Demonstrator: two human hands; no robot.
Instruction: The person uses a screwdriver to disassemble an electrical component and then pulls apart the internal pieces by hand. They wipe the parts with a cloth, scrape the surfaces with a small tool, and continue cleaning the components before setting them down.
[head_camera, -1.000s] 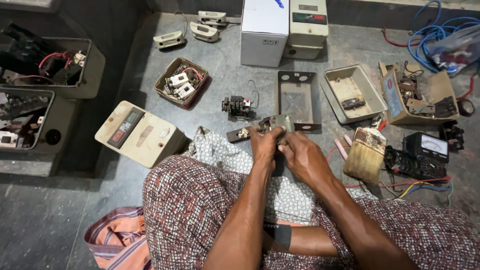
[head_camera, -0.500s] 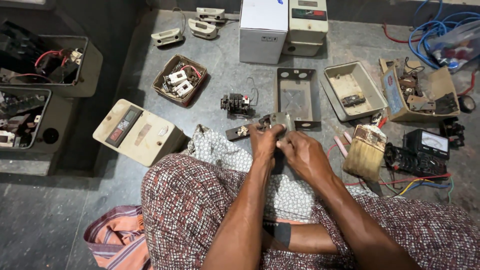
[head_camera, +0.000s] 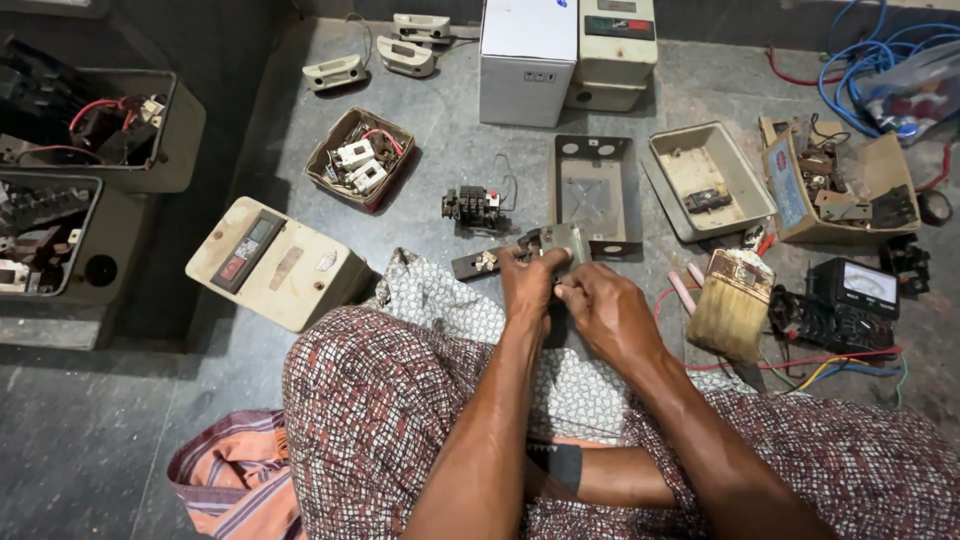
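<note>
a bare grey concrete floor (head_camera: 100, 440), dusty and scuffed, dimmer along the left edge; no walls or windows visible.

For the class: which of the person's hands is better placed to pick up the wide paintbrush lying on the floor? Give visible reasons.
Probably the right hand: the paintbrush lies on its side, nearer than to the left hand.

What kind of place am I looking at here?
Probably an informal electrical repair spot on a concrete floor: opened switch boxes, a multimeter and loose wires lie around the seated person's hands.
</note>
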